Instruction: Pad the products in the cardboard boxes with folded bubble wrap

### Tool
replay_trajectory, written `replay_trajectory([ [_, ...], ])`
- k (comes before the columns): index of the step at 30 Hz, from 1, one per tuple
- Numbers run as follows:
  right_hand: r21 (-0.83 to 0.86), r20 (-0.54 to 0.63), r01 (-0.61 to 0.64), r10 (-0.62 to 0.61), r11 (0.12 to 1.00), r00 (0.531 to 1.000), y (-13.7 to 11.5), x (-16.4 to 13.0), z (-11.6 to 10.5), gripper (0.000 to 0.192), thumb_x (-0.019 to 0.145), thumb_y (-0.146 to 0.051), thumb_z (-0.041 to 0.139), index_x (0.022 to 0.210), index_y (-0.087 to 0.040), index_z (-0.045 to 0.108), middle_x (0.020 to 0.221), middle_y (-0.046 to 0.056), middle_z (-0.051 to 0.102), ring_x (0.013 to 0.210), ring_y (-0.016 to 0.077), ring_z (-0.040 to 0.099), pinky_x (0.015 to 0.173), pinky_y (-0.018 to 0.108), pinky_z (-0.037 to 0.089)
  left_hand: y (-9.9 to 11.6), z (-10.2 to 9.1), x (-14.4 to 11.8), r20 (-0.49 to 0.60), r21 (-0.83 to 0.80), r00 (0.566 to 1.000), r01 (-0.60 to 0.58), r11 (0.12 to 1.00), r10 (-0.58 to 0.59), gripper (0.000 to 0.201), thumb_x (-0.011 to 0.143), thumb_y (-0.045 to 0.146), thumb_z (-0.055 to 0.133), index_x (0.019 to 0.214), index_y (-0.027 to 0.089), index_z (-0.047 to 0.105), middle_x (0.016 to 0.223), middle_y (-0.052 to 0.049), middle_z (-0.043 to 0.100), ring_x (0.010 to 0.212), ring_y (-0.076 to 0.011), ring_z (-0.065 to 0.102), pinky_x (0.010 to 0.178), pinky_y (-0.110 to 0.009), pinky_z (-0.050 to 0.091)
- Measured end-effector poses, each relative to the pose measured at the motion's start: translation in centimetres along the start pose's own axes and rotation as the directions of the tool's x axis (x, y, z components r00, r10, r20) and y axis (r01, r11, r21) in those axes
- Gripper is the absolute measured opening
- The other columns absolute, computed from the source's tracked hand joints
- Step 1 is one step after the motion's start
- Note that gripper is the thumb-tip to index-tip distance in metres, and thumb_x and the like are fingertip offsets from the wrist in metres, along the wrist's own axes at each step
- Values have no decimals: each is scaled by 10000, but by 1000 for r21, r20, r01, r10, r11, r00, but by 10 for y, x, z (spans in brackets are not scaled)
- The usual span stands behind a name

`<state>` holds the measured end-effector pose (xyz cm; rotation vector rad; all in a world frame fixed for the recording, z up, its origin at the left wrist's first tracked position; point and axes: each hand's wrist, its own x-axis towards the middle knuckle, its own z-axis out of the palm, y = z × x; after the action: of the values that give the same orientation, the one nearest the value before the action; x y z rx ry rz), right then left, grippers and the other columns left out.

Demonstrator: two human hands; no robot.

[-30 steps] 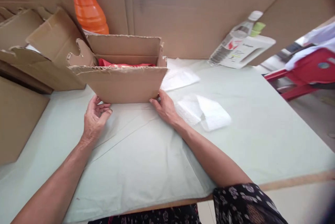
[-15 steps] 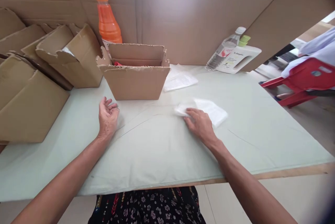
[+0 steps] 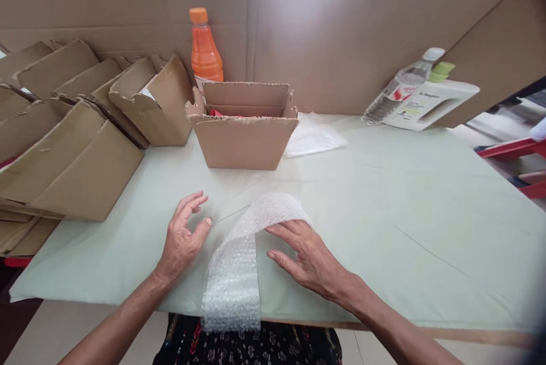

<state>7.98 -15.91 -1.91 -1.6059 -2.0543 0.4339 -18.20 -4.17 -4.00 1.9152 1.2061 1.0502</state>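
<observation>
A strip of clear bubble wrap (image 3: 232, 280) lies on the pale green cloth in front of me. Its near end hangs over the table's front edge, and its far end curls up and over to the right. My right hand (image 3: 298, 254) is open, with its fingertips against or just under the raised end; I cannot tell how firmly they touch. To the left of the strip, my left hand (image 3: 183, 237) is open with fingers apart and holds nothing. Beyond both hands stands an open cardboard box (image 3: 243, 143) with something red inside.
More cardboard boxes (image 3: 102, 166) crowd the left side. An orange bottle (image 3: 207, 49) stands behind the middle box, beside folded clear plastic (image 3: 318, 136). At the back right, a clear bottle (image 3: 398, 89) leans by a white jug (image 3: 430, 106). A red stool (image 3: 516, 152) shows beyond the table.
The crumpled white piece under my right hand is now a bubble-wrap strip laid out toward me. My right hand has moved left and nearer; my left hand has come nearer too. The view has shifted left.
</observation>
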Motion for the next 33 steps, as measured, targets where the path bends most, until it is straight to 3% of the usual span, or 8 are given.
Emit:
replay_trajectory([
  [5,-155,138,-63,85,986,987,19,7,20,200,943,-307,617,1052,-179,725,859,74,761,792,238,736,700,338,576,55,0,91,-131,304,842,-468,830,523,551,800,158,680,1341,223,598,1439,-111,576,1416,-345,473,1201,-570,345],
  [9,-196,162,-113,145,974,976,30,5,46,264,981,-340,553,806,-226,715,674,17,728,554,201,692,515,281,520,76,14,142,-48,355,787,-562,747,615,484,786,100,670,1252,232,667,1163,-49,704,1361,-339,529,1255,-642,193],
  [13,-73,51,-73,77,995,996,49,0,50,352,987,-322,484,1235,-246,722,1060,98,784,843,266,773,783,381,644,61,24,138,16,377,752,-615,692,659,309,801,81,680,996,311,746,953,24,746,1137,-283,666,1239,-675,225],
  [18,45,55,-29,27,999,998,62,5,45,573,953,-338,498,1525,-375,512,1196,83,756,1073,321,745,859,444,665,56,20,121,-11,496,675,-637,590,738,484,775,55,692,1162,345,686,1142,-2,735,1261,-307,617,1203,-669,315],
  [22,-18,72,-78,79,997,994,53,9,41,491,996,-344,424,1453,-300,600,1142,107,771,1032,312,756,851,447,661,67,18,82,-28,410,754,-590,696,656,632,781,120,712,1352,355,577,1336,-68,629,1336,-327,542,1177,-611,383],
  [24,-26,69,-79,81,996,994,48,11,40,447,1005,-341,412,1375,-267,653,1128,110,772,1038,304,748,886,457,642,69,19,47,178,256,835,-550,795,521,675,822,256,722,1454,326,494,1366,-120,606,1294,-336,574,1104,-563,477],
  [27,-9,69,-81,81,997,994,43,13,40,402,1001,-342,420,1299,-273,681,1063,97,776,1026,301,734,893,471,618,65,23,-9,443,174,854,-381,908,273,880,819,442,736,1577,245,334,1474,-205,526,1305,-379,570,1003,-528,554],
  [33,-96,-19,-169,168,981,986,30,9,27,403,1010,-428,436,780,-222,695,619,58,662,539,201,604,548,331,487,41,21,-63,321,370,946,-168,914,44,626,910,213,558,1524,226,437,1376,-177,620,1184,-341,645,958,-498,554],
])
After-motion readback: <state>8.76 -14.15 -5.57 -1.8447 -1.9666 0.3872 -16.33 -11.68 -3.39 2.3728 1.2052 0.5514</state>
